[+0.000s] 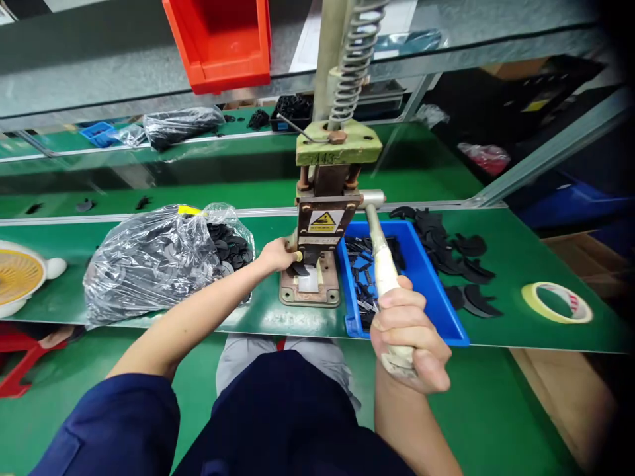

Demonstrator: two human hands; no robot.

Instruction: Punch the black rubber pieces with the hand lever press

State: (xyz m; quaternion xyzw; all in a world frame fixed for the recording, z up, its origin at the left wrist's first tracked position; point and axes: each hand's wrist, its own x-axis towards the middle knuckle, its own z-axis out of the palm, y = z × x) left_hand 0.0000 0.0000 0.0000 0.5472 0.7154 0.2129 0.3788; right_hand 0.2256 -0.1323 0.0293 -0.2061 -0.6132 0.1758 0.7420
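Note:
My right hand (411, 334) is wrapped around the taped lever handle (383, 261) of a green and brown hand press (338, 151). At the foot of the press, my left hand (282, 254) pinches a small black curved plastic part (299, 269), with a yellow covering on one fingertip. That part lies under the press head, its far end partly hidden. A blue bin (439, 291) of small black pieces stands right of the press, beneath the lever. To the left lies a clear bag (149, 264) full of black curved parts.
Loose black curved parts (436, 244) lie in a pile right of the blue bin, near a roll of yellow tape (556, 303). A fan (22, 277) stands at the far left. Overhead, a red bin (218, 79) sits on a metal shelf (99, 79).

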